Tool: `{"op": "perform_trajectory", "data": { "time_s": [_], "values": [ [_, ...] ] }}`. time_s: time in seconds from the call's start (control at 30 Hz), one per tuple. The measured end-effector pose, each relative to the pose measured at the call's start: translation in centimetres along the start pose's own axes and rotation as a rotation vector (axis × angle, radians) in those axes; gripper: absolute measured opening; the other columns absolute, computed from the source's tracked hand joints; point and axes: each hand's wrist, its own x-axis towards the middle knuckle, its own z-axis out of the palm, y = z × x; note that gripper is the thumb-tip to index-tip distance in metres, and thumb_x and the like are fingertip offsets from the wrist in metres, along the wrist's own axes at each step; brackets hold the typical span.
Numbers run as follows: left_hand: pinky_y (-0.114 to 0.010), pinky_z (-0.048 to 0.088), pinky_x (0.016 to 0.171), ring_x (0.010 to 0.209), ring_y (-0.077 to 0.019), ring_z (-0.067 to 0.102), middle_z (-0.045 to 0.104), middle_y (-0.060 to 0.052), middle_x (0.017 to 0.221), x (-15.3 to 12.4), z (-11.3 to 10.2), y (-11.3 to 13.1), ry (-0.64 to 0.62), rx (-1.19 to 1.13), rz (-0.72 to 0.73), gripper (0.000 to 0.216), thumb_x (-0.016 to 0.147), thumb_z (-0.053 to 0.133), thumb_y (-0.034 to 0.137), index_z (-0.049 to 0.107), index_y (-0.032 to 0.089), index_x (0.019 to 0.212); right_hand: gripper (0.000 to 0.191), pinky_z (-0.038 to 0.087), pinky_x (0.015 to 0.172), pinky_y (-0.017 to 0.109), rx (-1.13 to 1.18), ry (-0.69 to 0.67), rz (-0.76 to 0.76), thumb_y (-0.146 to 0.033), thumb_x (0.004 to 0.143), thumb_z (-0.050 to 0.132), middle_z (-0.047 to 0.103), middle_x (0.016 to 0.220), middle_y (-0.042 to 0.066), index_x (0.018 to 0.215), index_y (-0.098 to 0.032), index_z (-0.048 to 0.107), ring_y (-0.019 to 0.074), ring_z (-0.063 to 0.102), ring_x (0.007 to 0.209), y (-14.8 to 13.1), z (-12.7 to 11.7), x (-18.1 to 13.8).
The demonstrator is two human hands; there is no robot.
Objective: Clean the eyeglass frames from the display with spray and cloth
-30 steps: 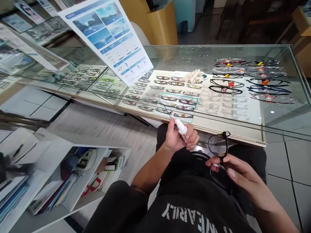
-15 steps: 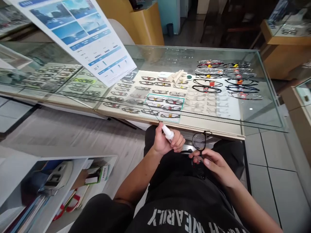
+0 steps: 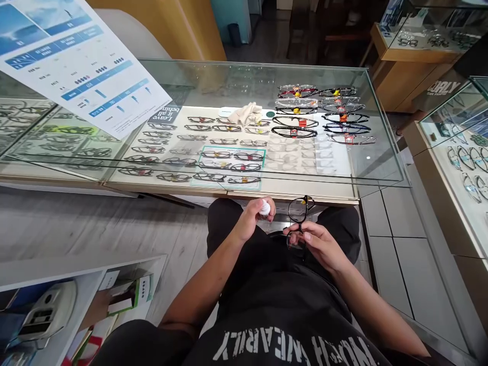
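My left hand [image 3: 251, 216] is wrapped round a small white spray bottle [image 3: 264, 207], whose rounded white top points up toward me; its body is mostly hidden by my fingers. In my right hand [image 3: 318, 241] is a pair of black-framed eyeglasses [image 3: 298, 211], pinched near the bridge. The glasses stand on end, one lens up and the other partly behind my fingertips. Both hands are above my lap, in front of the counter edge, with a gap between bottle and glasses.
A glass display counter [image 3: 305, 185] runs across in front, with rows of spectacles inside and several on its top. A beige cloth [image 3: 247, 114] lies on the counter. A printed sheet [image 3: 87, 76] rises at left. An open white shelf [image 3: 87, 274] stands at lower left.
My view has swung to the right, so things sit further left. The bottle has turned from lying slanted with its nozzle showing to its top facing me. The glasses stay in my right hand.
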Motion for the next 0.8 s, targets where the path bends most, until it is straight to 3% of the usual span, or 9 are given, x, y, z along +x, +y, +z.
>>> {"op": "perform_trajectory", "data": {
  "time_s": [0.2,0.33,0.43,0.6,0.8],
  "values": [
    [-0.034,0.040,0.060,0.057,-0.0163,0.044,0.044,-0.001,0.056,0.1,1.0,0.8,-0.054,-0.205,-0.065,0.067,0.090,0.045,0.080,0.055,0.020,0.063,0.027,0.056,0.084,0.036,0.023,0.033,-0.004,-0.048,0.085,0.092,0.086,0.115,0.007,0.102,-0.028,0.085,0.0198,0.072,0.086,0.1,0.1,0.1],
    [-0.034,0.036,0.052,0.052,-0.0167,0.039,0.036,-0.001,0.050,0.0,1.2,0.9,-0.108,-0.270,-0.124,0.080,0.088,0.027,0.093,0.050,0.023,0.057,0.029,0.055,0.082,0.035,-0.008,0.050,0.008,-0.050,0.086,0.091,0.085,0.112,0.007,0.105,-0.028,0.086,0.0196,0.071,0.086,0.2,-0.2,0.0],
    [-0.034,0.036,0.051,0.051,-0.0166,0.038,0.034,0.000,0.049,-0.2,0.8,0.7,-0.103,-0.251,-0.154,0.080,0.088,0.022,0.092,0.047,0.024,0.056,0.032,0.054,0.083,0.035,-0.044,0.050,0.016,-0.053,0.089,0.088,0.084,0.109,0.008,0.109,-0.027,0.086,0.0200,0.069,0.087,0.5,-0.3,0.1],
    [-0.032,0.035,0.060,0.058,-0.0148,0.045,0.047,-0.001,0.059,-0.2,0.3,0.1,0.001,0.095,-0.134,0.061,0.093,0.047,0.072,0.056,0.019,0.065,0.031,0.055,0.085,0.037,-0.111,0.090,-0.019,-0.053,0.089,0.087,0.084,0.112,0.008,0.106,-0.028,0.085,0.0219,0.069,0.088,1.0,-0.1,0.5],
    [-0.032,0.030,0.064,0.062,-0.0143,0.041,0.045,0.001,0.064,0.1,1.1,-0.4,0.046,0.454,-0.119,0.057,0.100,0.047,0.066,0.050,0.020,0.066,0.031,0.055,0.092,0.038,-0.184,0.041,-0.038,-0.053,0.095,0.081,0.084,0.111,0.007,0.111,-0.027,0.085,0.0204,0.069,0.089,1.1,-0.1,0.9]
  ]
}}
